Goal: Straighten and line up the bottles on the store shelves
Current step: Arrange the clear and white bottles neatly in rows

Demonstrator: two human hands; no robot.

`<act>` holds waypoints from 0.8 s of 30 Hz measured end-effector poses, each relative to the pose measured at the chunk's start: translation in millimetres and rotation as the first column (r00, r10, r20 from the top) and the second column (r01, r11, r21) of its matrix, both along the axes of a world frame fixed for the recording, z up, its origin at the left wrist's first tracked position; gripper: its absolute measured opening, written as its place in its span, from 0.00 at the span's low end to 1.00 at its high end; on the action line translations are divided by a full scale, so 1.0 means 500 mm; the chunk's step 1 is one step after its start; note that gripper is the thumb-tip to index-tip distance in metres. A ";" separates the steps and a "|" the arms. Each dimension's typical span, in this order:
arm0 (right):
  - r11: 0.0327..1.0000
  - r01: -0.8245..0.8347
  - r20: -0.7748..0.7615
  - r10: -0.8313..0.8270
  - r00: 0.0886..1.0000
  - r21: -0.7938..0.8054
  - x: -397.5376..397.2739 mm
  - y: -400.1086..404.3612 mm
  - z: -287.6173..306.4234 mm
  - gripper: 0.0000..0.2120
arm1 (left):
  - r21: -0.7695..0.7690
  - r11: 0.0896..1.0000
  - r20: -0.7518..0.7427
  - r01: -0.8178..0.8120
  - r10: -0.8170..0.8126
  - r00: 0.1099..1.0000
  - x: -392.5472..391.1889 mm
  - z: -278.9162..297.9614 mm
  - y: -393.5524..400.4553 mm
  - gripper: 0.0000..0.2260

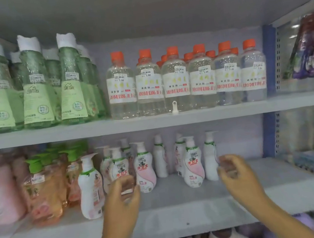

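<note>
Along the middle shelf (184, 196), white pump bottles (192, 164) with pink curved labels are standing in a loose, uneven group toward the back edge. Both bare hands are reaching in over the front edge. The left hand (122, 195) is hovering with fingers curled and blurred, just in front of one pump bottle (118, 165); whether it is gripping anything cannot be told. The right hand (235, 170) is hanging beside the rightmost plain white bottle (210, 157), fingers loosely bent, apparently gripping nothing. Orange liquid bottles (42, 189) with green caps are crowding the shelf's left end. On the upper shelf (172, 117), clear plastic bottles (175, 81) with orange caps are standing in a neat row beside tall green bottles (36, 92).
</note>
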State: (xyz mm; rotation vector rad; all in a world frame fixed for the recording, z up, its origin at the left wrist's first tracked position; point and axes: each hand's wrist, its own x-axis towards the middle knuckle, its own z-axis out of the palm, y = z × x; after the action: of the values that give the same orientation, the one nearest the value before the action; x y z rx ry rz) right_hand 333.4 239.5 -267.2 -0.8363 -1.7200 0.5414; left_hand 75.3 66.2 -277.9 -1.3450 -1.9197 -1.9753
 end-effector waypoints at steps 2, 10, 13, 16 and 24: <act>0.978 -0.013 -0.010 0.012 1.000 -0.209 -0.045 0.031 -0.058 0.16 | -0.073 0.989 -0.007 -0.130 0.129 0.992 -0.032 -0.053 0.032 0.17; 0.949 0.159 0.196 -0.107 0.975 -0.271 -0.212 0.095 -0.104 0.34 | -0.193 0.940 0.031 -0.282 0.293 0.956 -0.113 -0.095 0.151 0.38; 0.915 0.270 0.265 -0.192 0.945 -0.301 -0.251 0.118 -0.130 0.41 | -0.244 0.930 0.153 -0.276 0.318 0.936 -0.147 -0.101 0.185 0.39; 0.912 0.285 0.244 -0.216 0.945 -0.296 -0.266 0.146 -0.122 0.36 | -0.341 0.896 0.171 -0.284 0.357 0.918 -0.171 -0.088 0.205 0.35; 0.948 -0.016 0.153 0.068 0.986 -0.319 -0.156 0.093 -0.105 0.24 | -0.336 0.941 0.229 -0.029 0.112 0.967 -0.028 -0.086 0.149 0.26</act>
State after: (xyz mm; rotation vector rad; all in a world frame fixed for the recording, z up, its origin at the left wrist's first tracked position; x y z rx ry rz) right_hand 255.3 286.0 -319.9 -1.0983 -1.8296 0.8125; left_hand 61.1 141.0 -320.7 -1.1105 -2.4678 -1.9261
